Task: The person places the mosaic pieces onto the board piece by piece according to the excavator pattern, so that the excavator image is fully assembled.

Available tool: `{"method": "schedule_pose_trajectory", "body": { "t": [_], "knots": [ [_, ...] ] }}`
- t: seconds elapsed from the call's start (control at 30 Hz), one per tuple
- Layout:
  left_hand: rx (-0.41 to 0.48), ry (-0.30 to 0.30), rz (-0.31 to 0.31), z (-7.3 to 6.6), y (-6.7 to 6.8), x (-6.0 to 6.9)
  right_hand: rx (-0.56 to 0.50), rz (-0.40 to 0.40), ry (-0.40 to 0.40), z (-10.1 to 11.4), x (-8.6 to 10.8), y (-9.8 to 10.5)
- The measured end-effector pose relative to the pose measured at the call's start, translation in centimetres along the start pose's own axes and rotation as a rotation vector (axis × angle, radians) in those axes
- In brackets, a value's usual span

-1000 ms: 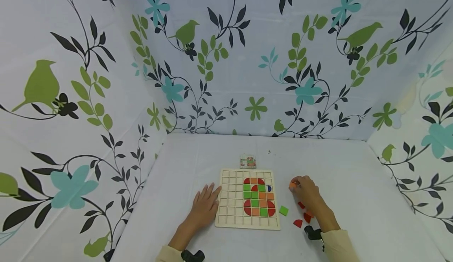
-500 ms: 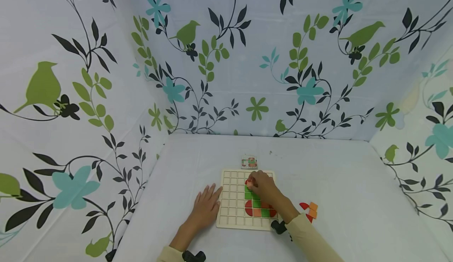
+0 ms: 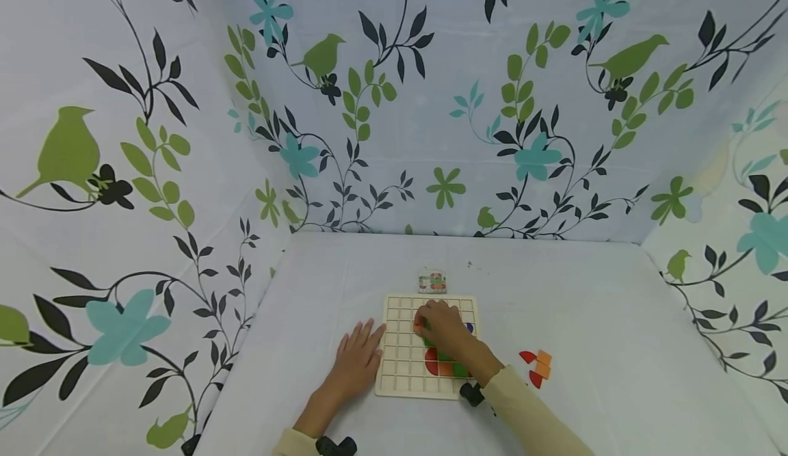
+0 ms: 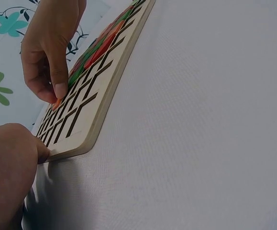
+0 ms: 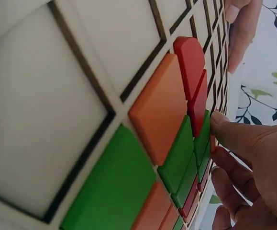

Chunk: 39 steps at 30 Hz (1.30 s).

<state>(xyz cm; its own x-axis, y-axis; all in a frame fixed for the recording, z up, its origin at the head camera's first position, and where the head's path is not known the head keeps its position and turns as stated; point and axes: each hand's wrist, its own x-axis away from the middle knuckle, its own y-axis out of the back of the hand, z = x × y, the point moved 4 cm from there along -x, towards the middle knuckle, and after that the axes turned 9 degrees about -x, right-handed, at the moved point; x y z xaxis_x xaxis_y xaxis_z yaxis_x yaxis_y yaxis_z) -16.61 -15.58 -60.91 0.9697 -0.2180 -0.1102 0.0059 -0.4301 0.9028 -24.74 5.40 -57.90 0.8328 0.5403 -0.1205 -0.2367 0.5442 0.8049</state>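
Observation:
My right hand [image 3: 444, 327] is over the wooden grid board [image 3: 403, 382], pinching a small orange tile [image 4: 57, 103] between thumb and fingers. In the right wrist view only the tile's edge shows, beside green tiles [image 5: 176, 153] seated in the grid. Red tiles [image 5: 190, 67] and an orange tile [image 5: 161, 110] sit there too. At the board's left edge rests my left hand [image 3: 355, 360], its fingers straight and its fingertips touching the rim. The left wrist view shows its thumb [image 4: 42, 150] against the board's corner. My right hand and forearm hide part of the tile pattern.
Loose red [image 3: 527, 357] and orange [image 3: 543, 357] tiles lie on the white table right of the board. A small pattern card [image 3: 433, 282] lies beyond its far edge. Patterned cloth [image 3: 394, 135] hangs behind and at both sides.
My right hand has moved from the loose tiles onto the board with an orange tile, then slightly left across the grid. The left hand has stayed at the board's edge.

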Motion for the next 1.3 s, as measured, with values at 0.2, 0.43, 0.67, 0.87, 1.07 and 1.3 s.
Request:
{"method": "schedule_pose_trajectory", "body": {
  "t": [0.2, 0.43, 0.67, 0.87, 1.07, 1.3],
  "knots": [
    [-0.013, -0.019, -0.028, 0.1, -0.3, 0.1, -0.006, -0.013, 0.015, 0.3, 0.0, 0.3],
    [-0.015, -0.008, -0.003, 0.1, -0.1, -0.1, -0.009, -0.025, 0.033, 0.3, 0.1, 0.0],
    [-0.054, 0.019, 0.048, 0.1, 0.0, -0.3, -0.03, -0.047, 0.005, 0.3, 0.7, 1.4],
    [-0.05, 0.014, 0.026, 0.2, -0.2, -0.3, -0.078, -0.032, -0.186, -2.3, 2.7, 3.6],
    [-0.031, 0.014, 0.006, 0.4, -0.4, -0.2, -0.188, 0.04, -0.402, -5.5, 6.9, 7.5],
    [-0.024, 0.025, 0.029, 0.5, -0.6, -0.1, -0.197, 0.079, -0.582, -9.4, 12.5, 11.9]
  ]
}}
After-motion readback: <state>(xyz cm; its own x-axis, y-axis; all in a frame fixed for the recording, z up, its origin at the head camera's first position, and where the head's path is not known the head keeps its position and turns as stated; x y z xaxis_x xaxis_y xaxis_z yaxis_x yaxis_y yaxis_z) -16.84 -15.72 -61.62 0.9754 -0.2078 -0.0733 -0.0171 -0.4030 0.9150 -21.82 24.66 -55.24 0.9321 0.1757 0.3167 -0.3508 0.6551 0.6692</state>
